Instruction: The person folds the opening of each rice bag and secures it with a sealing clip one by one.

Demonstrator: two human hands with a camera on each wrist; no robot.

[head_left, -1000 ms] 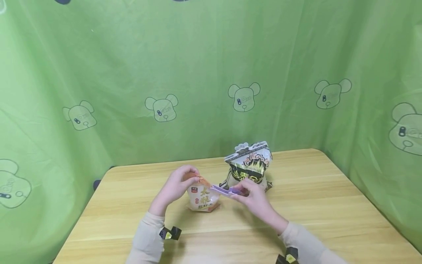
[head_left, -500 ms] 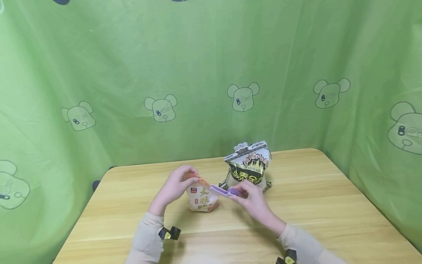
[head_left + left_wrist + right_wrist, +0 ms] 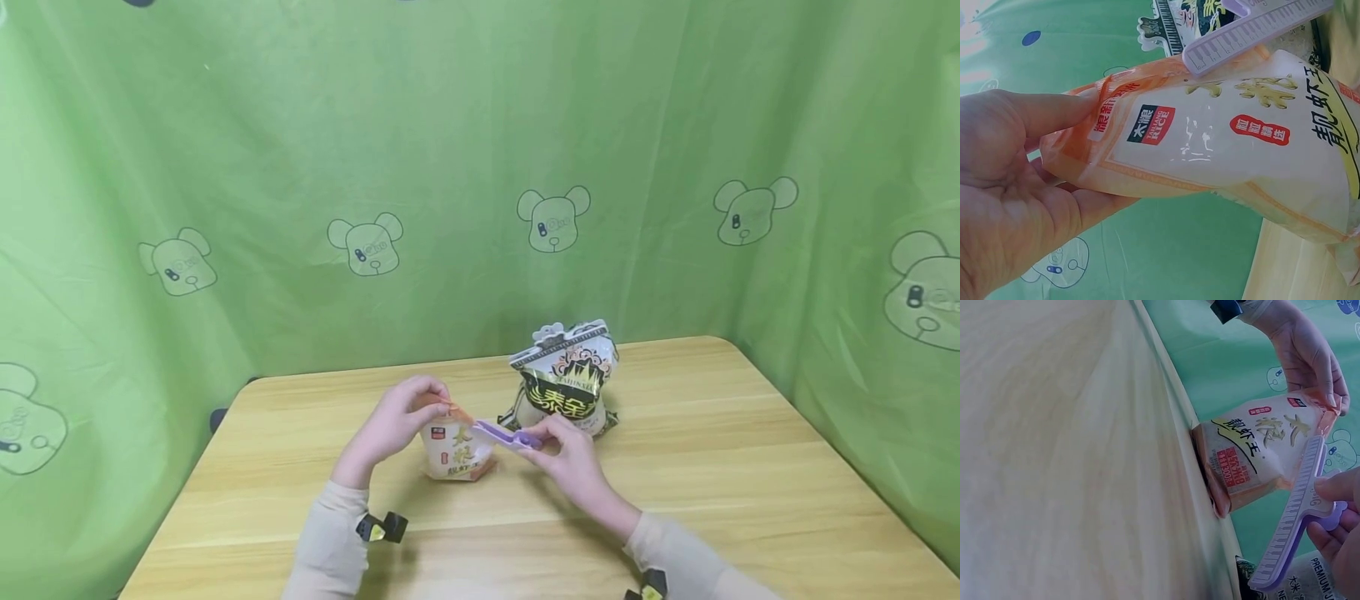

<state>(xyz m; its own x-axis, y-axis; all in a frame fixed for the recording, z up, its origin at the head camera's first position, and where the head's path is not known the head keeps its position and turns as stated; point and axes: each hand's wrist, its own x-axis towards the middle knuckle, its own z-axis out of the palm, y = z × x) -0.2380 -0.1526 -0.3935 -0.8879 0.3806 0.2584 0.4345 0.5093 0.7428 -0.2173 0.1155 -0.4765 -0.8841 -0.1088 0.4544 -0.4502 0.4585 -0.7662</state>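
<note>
A small white and orange rice bag stands on the table with its top folded over. My left hand pinches its orange upper corner between thumb and fingers, as the left wrist view shows on the bag's face. From the right, my right hand pinches the handle of a long purple and white bag clip. The clip's keyboard-patterned bar lies at the bag's upper right edge. In the left wrist view the end of the clip overlaps that edge; whether it bites the plastic I cannot tell.
Behind my right hand stands a larger black, white and gold rice bag, a pale clip along its top. The wooden table backs onto a green curtain with bear prints.
Both hands have shifted slightly left, the purple clip moving with the right hand. The small bag's top leans a little further left. The larger bag stays put.
</note>
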